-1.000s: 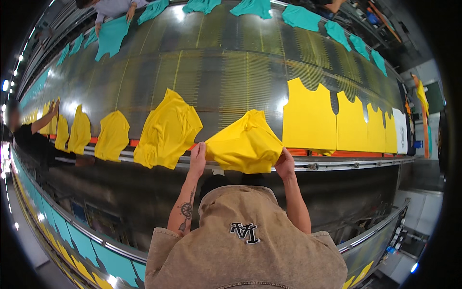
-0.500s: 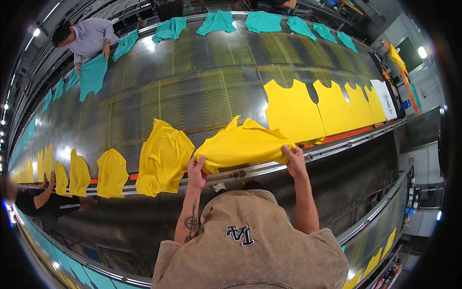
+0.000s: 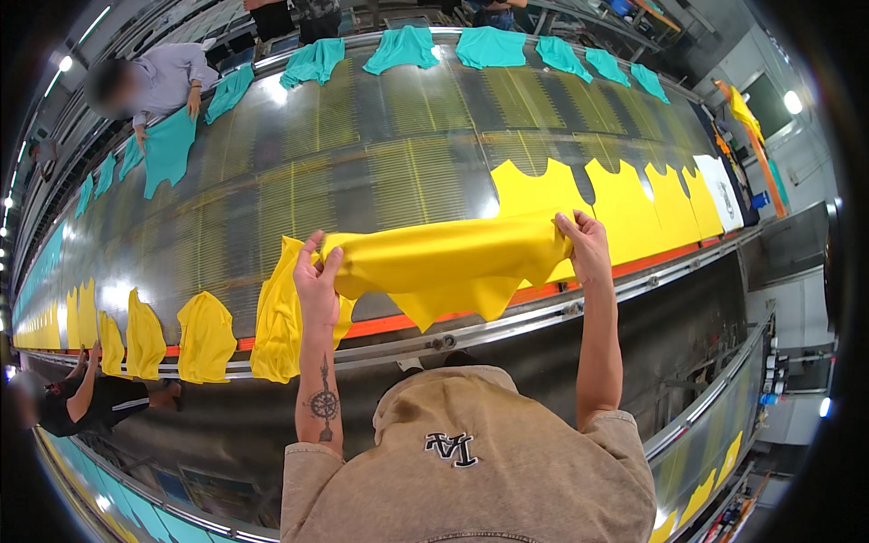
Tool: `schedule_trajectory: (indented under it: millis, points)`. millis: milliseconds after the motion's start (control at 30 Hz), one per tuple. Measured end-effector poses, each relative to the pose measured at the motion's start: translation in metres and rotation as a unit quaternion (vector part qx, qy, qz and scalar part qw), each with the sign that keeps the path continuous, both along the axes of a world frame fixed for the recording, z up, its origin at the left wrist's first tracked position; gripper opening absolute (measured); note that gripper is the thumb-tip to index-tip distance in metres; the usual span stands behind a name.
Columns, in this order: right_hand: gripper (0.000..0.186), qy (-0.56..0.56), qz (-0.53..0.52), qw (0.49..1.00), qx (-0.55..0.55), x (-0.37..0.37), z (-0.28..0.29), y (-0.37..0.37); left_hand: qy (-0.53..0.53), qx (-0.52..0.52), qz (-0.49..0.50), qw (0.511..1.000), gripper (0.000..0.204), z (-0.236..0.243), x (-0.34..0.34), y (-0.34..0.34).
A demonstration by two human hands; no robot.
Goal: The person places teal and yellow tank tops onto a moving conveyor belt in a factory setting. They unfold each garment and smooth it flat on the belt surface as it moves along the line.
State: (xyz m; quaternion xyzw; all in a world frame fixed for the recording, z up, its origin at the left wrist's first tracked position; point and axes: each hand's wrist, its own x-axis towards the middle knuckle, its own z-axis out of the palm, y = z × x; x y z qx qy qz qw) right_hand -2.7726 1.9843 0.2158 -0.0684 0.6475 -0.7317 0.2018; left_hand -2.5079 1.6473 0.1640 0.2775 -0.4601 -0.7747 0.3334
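A yellow fabric panel (image 3: 444,258) is stretched between my two raised hands above the near edge of a long table (image 3: 317,136). My left hand (image 3: 319,281) pinches its left corner. At the opposite corner my right hand (image 3: 584,242) grips the cloth between thumb and fingers. The top edge is fairly taut, while the lower part hangs down in points. Partly behind my left hand, a crumpled yellow panel (image 3: 274,321) droops over the table edge. A flat yellow panel (image 3: 539,188), shaped like a shirt front, lies beyond my right hand.
More yellow panels (image 3: 206,337) hang over the near edge at left; others lie flat at right beside a white panel (image 3: 715,185). Teal panels (image 3: 403,50) line the far edge. A metal rail (image 3: 507,319) runs along the front. One co-worker (image 3: 172,77) handles teal cloth; another (image 3: 104,398) stands at left.
Both hands have risen and spread apart, lifting the yellow panel off the table edge and drawing it straight. Its lower part now hangs free.
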Motion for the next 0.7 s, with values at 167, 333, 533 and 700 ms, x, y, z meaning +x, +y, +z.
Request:
schedule_trajectory:
  millis: [167, 333, 533, 700]
  points:
    - [0.044, 0.001, 0.003, 1.0, 0.008, -0.052, -0.002, -0.042, -0.039, -0.056, -0.008, 0.998, 0.064, 0.014, -0.045, -0.035]
    - [0.028, -0.009, 0.058, 0.995, 0.08, -0.117, -0.008, -0.086, -0.019, -0.055, -0.046, 0.997, 0.046, 0.016, -0.103, -0.086]
    - [0.035, 0.027, 0.082, 0.996, 0.001, -0.175, -0.014, -0.131, -0.033, -0.078, -0.059, 0.995, 0.035, 0.011, -0.157, -0.138]
    - [0.038, 0.057, 0.092, 0.994, -0.028, -0.197, -0.004, -0.149, -0.038, -0.098, -0.061, 0.993, 0.036, 0.02, -0.175, -0.154]
